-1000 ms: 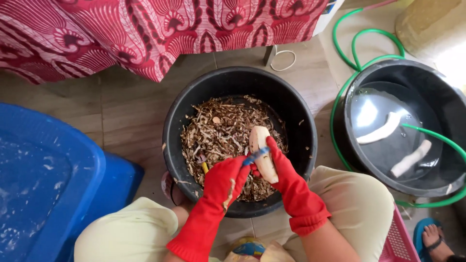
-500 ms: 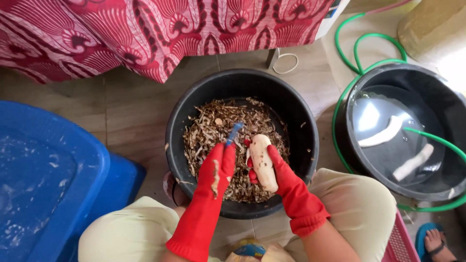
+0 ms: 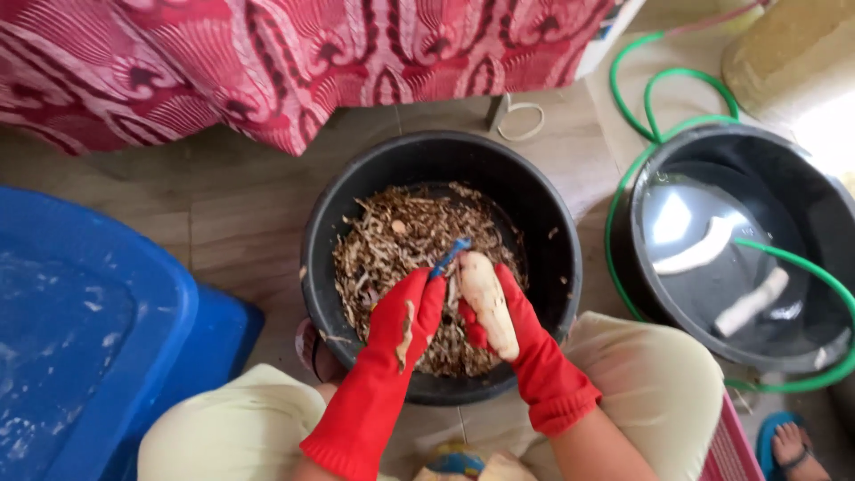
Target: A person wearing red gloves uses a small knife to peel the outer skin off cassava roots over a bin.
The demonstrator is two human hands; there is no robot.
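A wooden floor [image 3: 223,223] lay under a black tub [image 3: 552,232] of peelings [image 3: 392,240]. Over it, the red-gloved right hand [image 3: 503,316] was wrapped around a pale peeled root [image 3: 485,303], while the left hand [image 3: 410,312] was closed around a blue peeler [image 3: 450,256] touching the root's top. A second tub [image 3: 802,187] held water just beside.

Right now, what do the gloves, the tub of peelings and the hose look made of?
Gloves on the left hand and right hand: likely rubber, matte red, creased.
Black tub: probably moulded plastic, with a smooth, dull rim.
Green hose: flexible plastic or rubber, glossy and coiled.
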